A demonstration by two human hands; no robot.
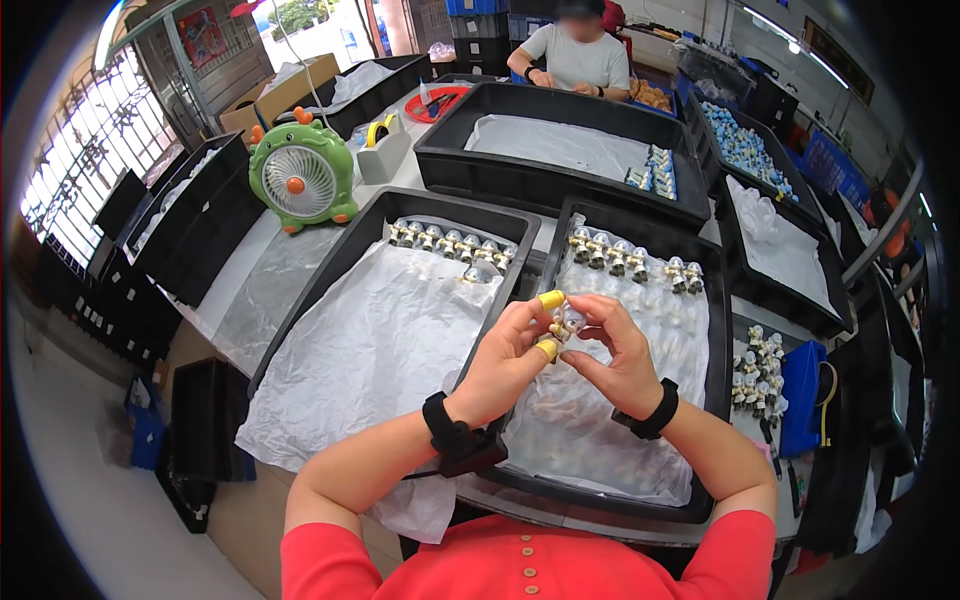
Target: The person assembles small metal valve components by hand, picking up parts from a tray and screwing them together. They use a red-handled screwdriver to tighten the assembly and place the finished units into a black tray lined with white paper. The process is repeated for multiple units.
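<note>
Between my two hands, above the right black tray (716, 400), is a small figurine (568, 322) with a silvery head and yellowish parts. My left hand (515, 345), yellow covers on its thumb and a fingertip, pinches the figurine from the left. The fingers of my right hand (612, 345) close on its other side. A row of similar figurines (622, 257) lies along the far end of this tray on white paper, with more shapes showing faintly through the sheet. In the left black tray (330, 270), other figurines (450, 242) line the far end above crumpled white paper (370, 350).
A green fan (300, 175) stands at the far left beside a tape dispenser (382, 145). Loose figurines (760, 375) and a blue bin (803, 400) sit at right. Beyond a larger black tray (450, 165), a co-worker (575, 58) sits. Another tray holds blue figurines (740, 145).
</note>
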